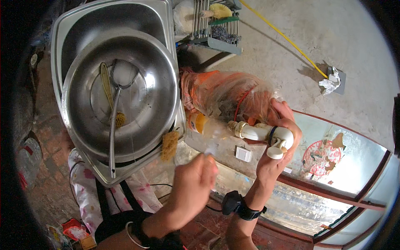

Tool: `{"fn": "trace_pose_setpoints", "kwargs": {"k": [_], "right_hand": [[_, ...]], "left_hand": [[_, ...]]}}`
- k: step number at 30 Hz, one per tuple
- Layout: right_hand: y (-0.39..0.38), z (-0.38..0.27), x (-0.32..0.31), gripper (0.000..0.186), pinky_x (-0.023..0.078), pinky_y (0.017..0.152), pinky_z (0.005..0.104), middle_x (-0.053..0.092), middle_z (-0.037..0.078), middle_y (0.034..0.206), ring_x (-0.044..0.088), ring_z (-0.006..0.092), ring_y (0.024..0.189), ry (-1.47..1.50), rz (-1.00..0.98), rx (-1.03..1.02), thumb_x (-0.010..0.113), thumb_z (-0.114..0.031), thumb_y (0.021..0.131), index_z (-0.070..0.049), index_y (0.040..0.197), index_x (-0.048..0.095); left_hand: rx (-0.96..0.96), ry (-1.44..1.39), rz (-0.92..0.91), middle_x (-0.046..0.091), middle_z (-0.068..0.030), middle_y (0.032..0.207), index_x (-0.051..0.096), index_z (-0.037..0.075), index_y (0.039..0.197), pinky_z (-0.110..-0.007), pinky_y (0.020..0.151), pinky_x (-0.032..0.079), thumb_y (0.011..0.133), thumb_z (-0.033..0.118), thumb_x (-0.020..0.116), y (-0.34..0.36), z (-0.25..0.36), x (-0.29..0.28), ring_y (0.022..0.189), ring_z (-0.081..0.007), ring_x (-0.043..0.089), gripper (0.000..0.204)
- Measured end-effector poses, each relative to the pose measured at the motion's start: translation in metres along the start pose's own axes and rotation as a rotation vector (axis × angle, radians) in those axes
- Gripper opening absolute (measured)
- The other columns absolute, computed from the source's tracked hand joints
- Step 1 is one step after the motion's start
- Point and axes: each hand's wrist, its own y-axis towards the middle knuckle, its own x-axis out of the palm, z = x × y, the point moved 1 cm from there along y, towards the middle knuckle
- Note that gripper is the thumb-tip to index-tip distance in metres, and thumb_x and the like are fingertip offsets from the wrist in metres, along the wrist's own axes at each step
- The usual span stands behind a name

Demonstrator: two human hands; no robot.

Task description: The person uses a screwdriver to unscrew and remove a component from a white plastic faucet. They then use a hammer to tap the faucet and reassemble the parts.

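Observation:
My right hand [287, 125], with a black band at its wrist, grips a white plastic pipe trap [284, 139] around its bend. The pipe's straight part runs left to a yellowed threaded nut [238, 128]. Just left of that, a blurred bottle with a yellow-orange label [198, 123] stands by the sink edge. My left hand [193, 179], slightly smeared, is closed below the pipe. A pale, blurred bit shows above its fingers, too unclear to name. Close to the left hand, a brown bristly pad [170, 146] sits at the sink's rim.
A large steel basin [83, 125] sits in the steel sink [57, 66], holding a ladle [113, 137] and a long-handled brush [105, 81]. Clear plastic over something orange [221, 89] lies behind the pipe. A rack with brushes [216, 43] and a yellow stick [283, 37] are farther back.

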Motion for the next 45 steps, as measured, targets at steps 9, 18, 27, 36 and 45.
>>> {"fn": "trace_pose_setpoints", "kwargs": {"k": [9, 18, 27, 36, 45], "right_hand": [[0.0, -0.003, -0.001, 0.055, 0.025, 0.108, 0.05, 0.055, 0.018, 0.125, 0.041, 0.0372, 0.126, 0.006, -0.031, 0.0, 0.045, -0.055, 0.093, -0.003, 0.107, 0.05], [-0.009, -0.002, -0.008, 0.058, 0.024, 0.108, 0.0474, 0.057, 0.015, 0.125, 0.042, 0.0352, 0.126, 0.02, -0.014, 0.003, 0.059, -0.05, 0.083, -0.001, 0.114, 0.058], [-0.022, -0.015, -0.024, 0.072, 0.018, 0.107, 0.0561, 0.051, 0.01, 0.129, 0.04, 0.0347, 0.129, -0.218, -0.028, 0.032, 0.069, -0.048, 0.072, -0.01, 0.13, 0.052], [-0.062, -0.028, -0.046, 0.071, 0.028, 0.1, 0.0583, 0.052, 0.018, 0.123, 0.047, 0.0356, 0.118, -0.08, 0.33, 0.035, 0.067, -0.053, 0.068, -0.002, 0.116, 0.055], [-0.167, -0.089, 0.02, 0.05, 0.049, 0.063, 0.0463, 0.062, 0.02, 0.086, 0.062, 0.038, 0.078, 0.684, 0.187, 0.49, 0.062, -0.041, 0.085, -0.001, 0.112, 0.05]], "left_hand": [[-0.182, -0.276, 0.057, 0.046, -0.0007, 0.058, 0.053, 0.001, 0.084, -0.024, 0.044, 0.035, 0.103, 0.028, 0.039, -0.009, -0.003, -0.014, 0.048, -0.0079, 0.042, 0.036], [-0.135, -0.393, -0.009, 0.051, -0.0026, 0.073, 0.054, -0.003, 0.111, -0.026, 0.064, 0.042, 0.104, 0.036, 0.032, -0.021, 0.001, -0.018, 0.066, -0.0104, 0.048, 0.045], [0.109, -0.274, -0.002, 0.057, -0.0105, 0.091, 0.05, 0.0, 0.107, -0.034, 0.082, 0.046, 0.103, 0.025, 0.037, -0.05, 0.029, -0.019, 0.085, -0.0193, 0.056, 0.029], [0.338, 0.36, -0.186, 0.062, -0.0206, 0.097, 0.044, 0.003, 0.097, -0.049, 0.098, 0.041, 0.097, 0.033, 0.05, -0.074, 0.064, 0.005, 0.095, -0.0337, 0.061, 0.031], [0.263, 0.724, -0.284, 0.064, -0.0297, 0.104, 0.045, 0.001, 0.094, -0.047, 0.112, 0.025, 0.091, 0.011, 0.058, -0.074, 0.062, 0.022, 0.107, -0.0304, 0.061, 0.017]]}}
